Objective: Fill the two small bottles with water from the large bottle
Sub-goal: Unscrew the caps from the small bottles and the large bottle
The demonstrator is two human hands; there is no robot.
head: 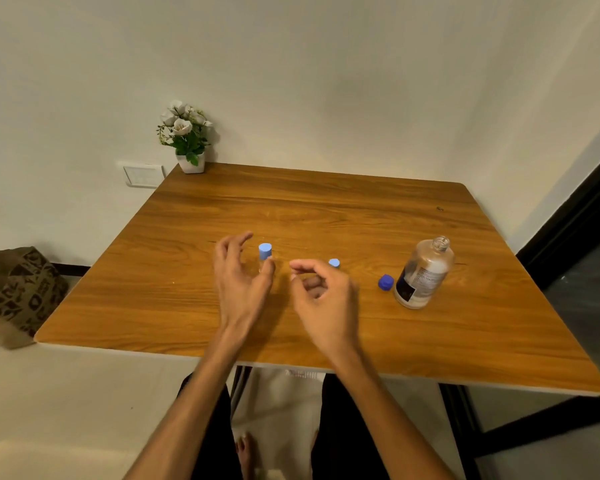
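Two small clear bottles with light blue caps stand upright mid-table. My left hand [239, 278] hovers with fingers spread beside the left small bottle [265, 252], its thumb just in front of the bottle's body. The second small bottle [334, 263] is mostly hidden behind my right hand [323, 296], so only its cap shows. That hand is loosely curled and holds nothing. The large clear bottle [425, 271] stands uncapped to the right with a dark label. Its dark blue cap [386, 282] lies on the table beside it.
The wooden table [326, 209] sits in a corner against white walls. A small potted plant with white flowers [187, 140] stands at its far left corner. A patterned paper bag [18, 292] rests on the floor to the left. My legs are under the near edge.
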